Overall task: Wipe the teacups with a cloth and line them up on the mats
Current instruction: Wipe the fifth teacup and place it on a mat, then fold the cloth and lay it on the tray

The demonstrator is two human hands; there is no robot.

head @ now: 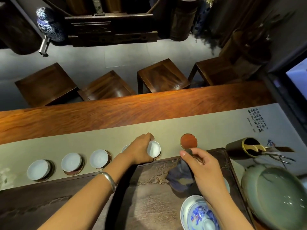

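Several pale blue teacups stand in a row on round reddish mats along the grey-green runner: one at the left, a second, a third, and a fourth mostly hidden behind my wrist. My left hand grips another teacup by its rim, and this cup sits on a mat at the row's right end. One red mat to its right lies bare. My right hand pinches a dark blue-grey cloth, which hangs down onto the dark tea tray.
A blue-and-white lidded bowl stands at the tray's near right corner, under my right forearm. A large celadon bowl sits at the right. Behind it lies a dark tube of tea tools. Wooden stools stand beyond the table's far edge.
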